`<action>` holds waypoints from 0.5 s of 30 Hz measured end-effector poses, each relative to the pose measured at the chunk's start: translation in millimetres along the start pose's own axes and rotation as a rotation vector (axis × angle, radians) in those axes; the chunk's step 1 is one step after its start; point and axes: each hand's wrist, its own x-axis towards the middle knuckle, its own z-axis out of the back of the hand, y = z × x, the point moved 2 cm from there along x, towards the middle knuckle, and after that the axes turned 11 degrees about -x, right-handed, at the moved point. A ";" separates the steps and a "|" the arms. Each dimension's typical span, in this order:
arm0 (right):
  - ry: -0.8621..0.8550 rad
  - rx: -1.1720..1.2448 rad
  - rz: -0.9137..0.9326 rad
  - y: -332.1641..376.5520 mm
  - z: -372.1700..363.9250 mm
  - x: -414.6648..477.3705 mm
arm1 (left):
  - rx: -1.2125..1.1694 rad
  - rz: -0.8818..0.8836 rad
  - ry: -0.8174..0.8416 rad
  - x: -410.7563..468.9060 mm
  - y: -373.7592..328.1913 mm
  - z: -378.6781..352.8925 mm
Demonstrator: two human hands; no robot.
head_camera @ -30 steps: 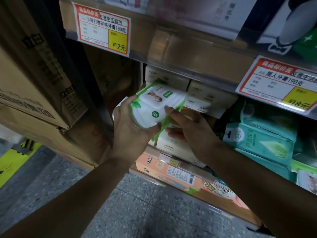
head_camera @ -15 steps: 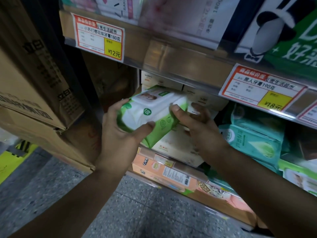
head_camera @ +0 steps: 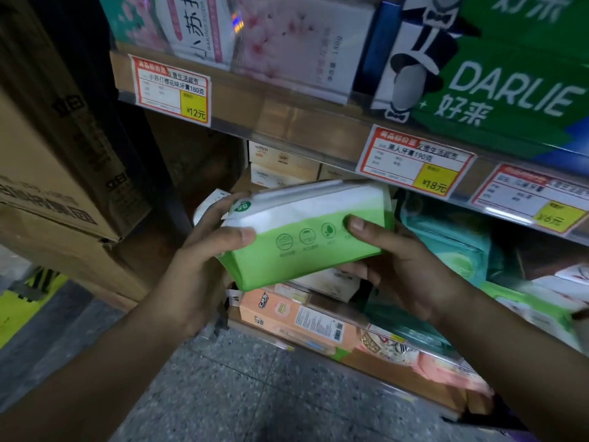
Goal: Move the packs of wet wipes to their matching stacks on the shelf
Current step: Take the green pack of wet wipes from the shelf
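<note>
I hold a white-and-green pack of wet wipes [head_camera: 306, 231] in front of the middle shelf, tilted so its green side with round icons faces me. My left hand [head_camera: 204, 260] grips its left end, thumb on the front. My right hand [head_camera: 404, 269] grips its right end, thumb on the green face and fingers underneath. Behind the pack, cream boxes [head_camera: 280, 167] are stacked on the shelf. To the right lie teal packs [head_camera: 452, 240] and green-and-white packs [head_camera: 535, 307] of wipes.
The shelf edge [head_camera: 318, 132] above carries price tags [head_camera: 173, 89]; toothpaste boxes [head_camera: 497, 74] stand on it. Brown cardboard cartons [head_camera: 54, 161] are stacked at the left. Orange boxes [head_camera: 299, 320] fill the lower shelf. Grey speckled floor [head_camera: 255, 393] lies below.
The pack has come out from the shelf toward me and turned from its white front to its green side. Both hands now hold its ends. The view has risen.
</note>
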 end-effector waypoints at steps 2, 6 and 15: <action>-0.023 -0.013 -0.006 -3.4 -2.3 -8.3 | -0.005 0.030 0.004 -0.3 0.0 -1.1; -0.056 -0.018 -0.023 -10.0 -3.0 -30.5 | -0.033 0.102 0.011 -5.7 3.1 -9.5; -0.096 -0.146 -0.041 -18.1 13.6 -86.8 | 0.192 0.079 0.053 -21.7 15.9 -38.3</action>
